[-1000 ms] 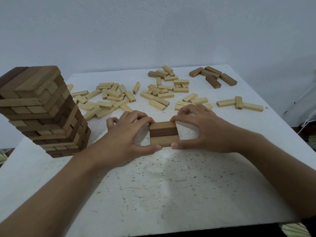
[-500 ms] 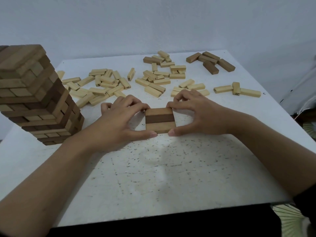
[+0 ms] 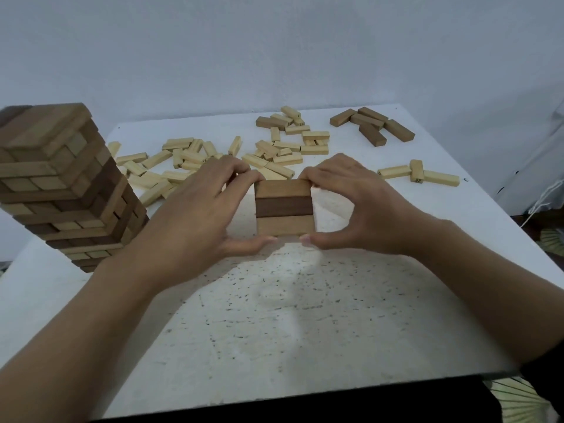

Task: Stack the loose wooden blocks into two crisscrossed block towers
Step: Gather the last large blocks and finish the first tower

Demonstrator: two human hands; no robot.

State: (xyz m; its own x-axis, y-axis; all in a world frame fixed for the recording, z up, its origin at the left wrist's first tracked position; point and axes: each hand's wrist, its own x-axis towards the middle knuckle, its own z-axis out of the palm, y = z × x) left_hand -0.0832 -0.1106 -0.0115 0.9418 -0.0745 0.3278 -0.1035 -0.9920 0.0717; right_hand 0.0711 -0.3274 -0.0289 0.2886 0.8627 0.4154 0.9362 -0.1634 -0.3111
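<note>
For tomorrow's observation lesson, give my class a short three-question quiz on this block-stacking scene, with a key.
1. True or false: the tall tower stands left of the left hand.
2. How many blocks form the flat layer pinched between the left hand and the right hand?
3. The loose dark blocks lie: A) far right, B) near left, C) on the tower.
Key: 1 true; 2 three; 3 A.

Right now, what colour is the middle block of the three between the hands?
Middle block: dark brown, between two lighter tan blocks. Best in head view.
</note>
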